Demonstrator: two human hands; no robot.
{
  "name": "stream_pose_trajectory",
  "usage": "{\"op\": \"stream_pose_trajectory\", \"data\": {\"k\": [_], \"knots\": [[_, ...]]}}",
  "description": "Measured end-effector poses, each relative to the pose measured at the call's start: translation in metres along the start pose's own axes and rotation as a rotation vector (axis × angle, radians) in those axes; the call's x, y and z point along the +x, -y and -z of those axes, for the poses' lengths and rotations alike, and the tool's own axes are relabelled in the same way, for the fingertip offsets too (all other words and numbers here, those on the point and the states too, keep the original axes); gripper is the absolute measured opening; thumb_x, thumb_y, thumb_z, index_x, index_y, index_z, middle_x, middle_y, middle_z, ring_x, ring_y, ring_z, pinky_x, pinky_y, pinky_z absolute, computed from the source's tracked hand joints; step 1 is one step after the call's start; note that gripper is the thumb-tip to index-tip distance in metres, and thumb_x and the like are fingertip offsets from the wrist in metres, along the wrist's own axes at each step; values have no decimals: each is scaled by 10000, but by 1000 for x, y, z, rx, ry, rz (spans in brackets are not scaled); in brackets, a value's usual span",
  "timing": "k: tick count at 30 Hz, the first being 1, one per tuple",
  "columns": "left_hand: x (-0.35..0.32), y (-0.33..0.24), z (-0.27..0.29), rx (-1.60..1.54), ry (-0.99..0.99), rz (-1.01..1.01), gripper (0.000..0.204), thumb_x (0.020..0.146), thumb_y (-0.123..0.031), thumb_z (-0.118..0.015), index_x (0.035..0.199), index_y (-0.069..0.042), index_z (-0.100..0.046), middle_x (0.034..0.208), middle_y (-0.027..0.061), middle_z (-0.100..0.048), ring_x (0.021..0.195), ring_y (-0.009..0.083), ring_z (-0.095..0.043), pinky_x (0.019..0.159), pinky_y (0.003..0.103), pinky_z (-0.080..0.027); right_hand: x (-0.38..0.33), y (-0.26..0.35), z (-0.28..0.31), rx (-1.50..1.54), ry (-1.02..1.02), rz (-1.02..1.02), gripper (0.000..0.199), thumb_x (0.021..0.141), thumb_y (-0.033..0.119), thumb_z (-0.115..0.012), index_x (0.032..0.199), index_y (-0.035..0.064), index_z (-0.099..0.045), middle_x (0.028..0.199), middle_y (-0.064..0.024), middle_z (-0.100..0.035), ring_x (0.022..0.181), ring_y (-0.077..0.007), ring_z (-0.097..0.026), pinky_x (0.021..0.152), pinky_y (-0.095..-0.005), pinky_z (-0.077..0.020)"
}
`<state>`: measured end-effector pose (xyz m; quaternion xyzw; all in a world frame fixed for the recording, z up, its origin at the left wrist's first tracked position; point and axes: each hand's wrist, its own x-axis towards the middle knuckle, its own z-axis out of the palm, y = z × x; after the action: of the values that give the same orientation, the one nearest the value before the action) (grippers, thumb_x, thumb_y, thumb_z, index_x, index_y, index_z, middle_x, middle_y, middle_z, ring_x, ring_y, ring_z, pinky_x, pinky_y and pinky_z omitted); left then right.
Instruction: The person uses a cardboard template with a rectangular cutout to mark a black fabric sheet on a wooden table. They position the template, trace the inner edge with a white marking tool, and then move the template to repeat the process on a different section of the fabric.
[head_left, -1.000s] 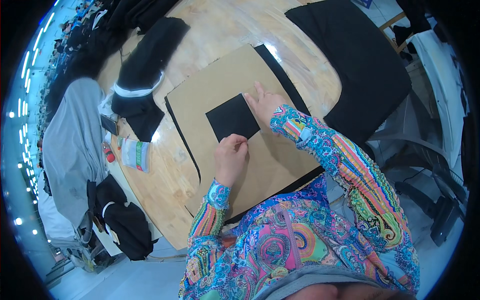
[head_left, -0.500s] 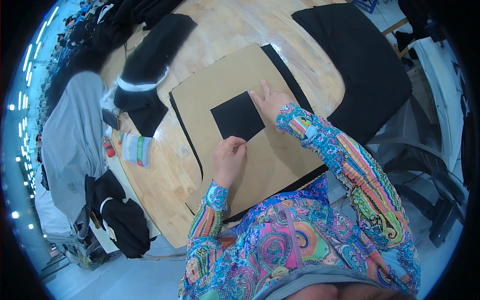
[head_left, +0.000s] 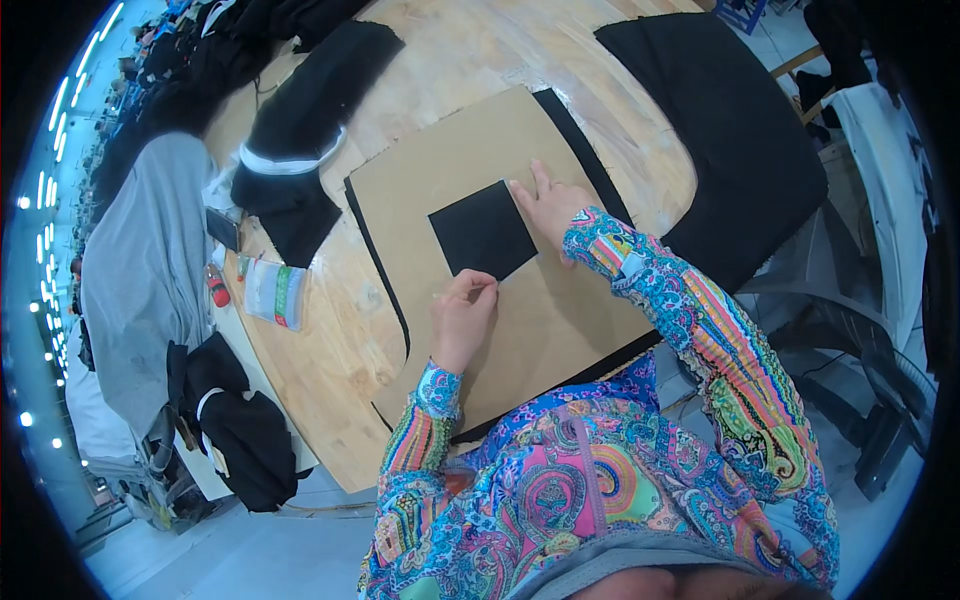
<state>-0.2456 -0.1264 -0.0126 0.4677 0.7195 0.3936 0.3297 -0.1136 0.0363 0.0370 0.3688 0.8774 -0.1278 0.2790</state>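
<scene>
A large tan sheet like cardboard (head_left: 400,200) lies on black fabric (head_left: 588,145), whose edges stick out around it. In its middle shows a black square (head_left: 483,230); whether this is an opening or a separate piece, I cannot tell. My left hand (head_left: 466,312) is at the square's lower edge, thumb and fingertips pinched together. Whatever they hold, if anything, is too small to make out. At the upper right corner of the square, my right hand (head_left: 552,212) rests on the tan sheet with its fingers stretched out.
The rounded wooden table (head_left: 330,330) bears a curved black fabric piece (head_left: 745,130) at right and a black piece with a white band (head_left: 290,160) at left. Beside that are a clear pouch (head_left: 273,294) and a small red item (head_left: 219,292). Grey cloth (head_left: 145,270) hangs farther left.
The whole view has shifted slightly, so the table's things appear a little to the right. Both hands keep their places at the black square.
</scene>
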Motion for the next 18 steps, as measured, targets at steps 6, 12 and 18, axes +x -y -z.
{"op": "stream_pose_trajectory", "data": {"k": [6,12,18], "knots": [[1,-5,11,72,-34,61,86,779,-113,-597,802,-37,-630,741,119,-657,678,216,-647,624,315,-497,-1,-2,0,-26,-15,29,1313,392,125,-899,1428,106,-92,1431,-315,-101,1122,-325,-517,844,-328,-507],[2,5,37,195,-129,59,91,780,-133,-590,802,-53,-628,713,109,-659,666,223,-655,632,306,-507,-1,-3,-1,-11,2,23,1310,391,112,-896,1429,116,-97,1437,-303,-98,1155,-332,-488,858,-336,-503],[1,10,39,215,-136,54,84,771,-141,-597,798,-68,-629,706,105,-661,660,219,-659,627,309,-509,0,-2,-1,0,-10,29,1310,392,105,-893,1431,127,-94,1440,-296,-96,1173,-341,-470,867,-339,-499]]}}
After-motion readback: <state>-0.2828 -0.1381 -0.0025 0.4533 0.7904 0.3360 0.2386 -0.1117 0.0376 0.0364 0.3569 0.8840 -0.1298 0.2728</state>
